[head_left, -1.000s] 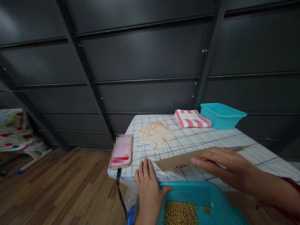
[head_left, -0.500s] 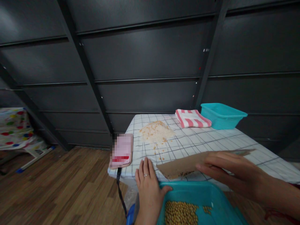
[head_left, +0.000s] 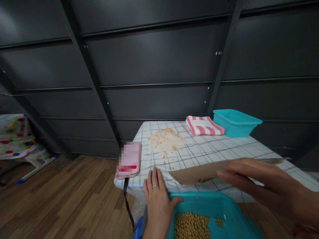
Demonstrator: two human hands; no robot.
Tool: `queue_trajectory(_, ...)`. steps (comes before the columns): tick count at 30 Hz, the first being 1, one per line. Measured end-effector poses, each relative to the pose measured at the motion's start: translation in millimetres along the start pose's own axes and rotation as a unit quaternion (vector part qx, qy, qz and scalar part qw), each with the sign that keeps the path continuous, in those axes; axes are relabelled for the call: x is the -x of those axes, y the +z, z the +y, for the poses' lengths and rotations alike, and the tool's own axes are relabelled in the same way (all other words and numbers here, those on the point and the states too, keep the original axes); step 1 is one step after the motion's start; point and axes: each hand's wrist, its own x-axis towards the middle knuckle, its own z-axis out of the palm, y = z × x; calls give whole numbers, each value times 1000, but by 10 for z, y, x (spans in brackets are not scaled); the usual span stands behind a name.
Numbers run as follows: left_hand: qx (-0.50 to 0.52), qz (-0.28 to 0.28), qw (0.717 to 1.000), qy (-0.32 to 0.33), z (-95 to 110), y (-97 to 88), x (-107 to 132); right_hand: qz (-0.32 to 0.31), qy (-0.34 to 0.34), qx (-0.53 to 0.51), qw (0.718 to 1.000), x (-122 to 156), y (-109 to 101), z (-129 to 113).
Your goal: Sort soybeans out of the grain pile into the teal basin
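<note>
My left hand (head_left: 157, 202), wearing a ring, lies flat on the table's front edge with fingers stretched out. Its thumb rests by the rim of a teal plastic basin (head_left: 204, 196). Yellowish soybeans (head_left: 191, 225) cover part of the basin floor. My right hand (head_left: 259, 182), slightly blurred, grips a long strip of brown cardboard (head_left: 199, 172), held low along the front of the tabletop, behind the basin. Farther back on the checked tablecloth (head_left: 201, 149) is a heap of white, rice-like grains (head_left: 166, 141) mixed with soybeans. A few loose beans lie in front of it.
A folded pink-and-white striped towel (head_left: 204, 126) and a second teal basin (head_left: 235, 124) stand at the table's back right. At the left edge lies a pink, pixelated object (head_left: 129, 159) with a black strap (head_left: 128, 205) hanging down. A dark panelled wall (head_left: 159, 59) rises behind.
My right hand has moved to the right with the cardboard strip, which now reaches farther right. My left hand and the grain heap have stayed put.
</note>
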Motion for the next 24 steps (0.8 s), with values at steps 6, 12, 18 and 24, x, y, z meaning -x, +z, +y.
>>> queue_trajectory(6, 10, -7, 1000, 4, -22, 10, 9, -54, -24, -37, 998, -100, 108, 68)
queue_trajectory(12, 10, 6, 1000, -4, -16, 31, 22, -27, -34, -19, 999, -41, 120, 67)
queue_trajectory(18, 10, -17, 999, 27, -90, 32, 26, -40, -71, 77, 994, 18, 220, 242)
queue_trajectory(24, 17, -18, 999, 23, -82, 27, 20, -6, -100, 144, 984, 50, 181, 344)
